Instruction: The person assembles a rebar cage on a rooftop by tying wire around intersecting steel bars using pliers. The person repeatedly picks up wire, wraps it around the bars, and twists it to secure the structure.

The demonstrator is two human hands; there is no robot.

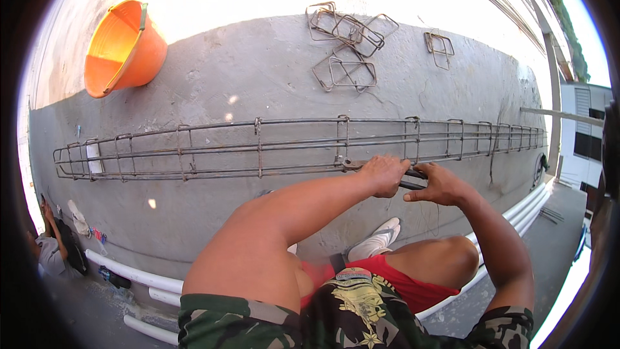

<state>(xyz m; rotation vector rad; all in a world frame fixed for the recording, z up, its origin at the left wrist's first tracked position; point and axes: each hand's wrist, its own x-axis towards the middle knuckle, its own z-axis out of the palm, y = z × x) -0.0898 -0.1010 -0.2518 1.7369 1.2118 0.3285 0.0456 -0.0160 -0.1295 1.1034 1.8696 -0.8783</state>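
Note:
A long rebar cage (258, 148) of steel bars and square stirrups lies across the concrete slab (258, 71). My left hand (384, 174) is closed over the pincers (352, 164), whose jaws bite at the cage's near lower bar beside a stirrup. My right hand (436, 184) grips the dark handles of the same tool, just right of the left hand. Both forearms reach in from the lower edge over my bent knee.
An orange bucket (123, 48) lies tipped at the far left. Loose square stirrups (345, 45) sit in a heap beyond the cage, one more stirrup (439, 48) to their right. White pipes (139, 278) run along the slab's near edge. A person (55, 252) crouches at lower left.

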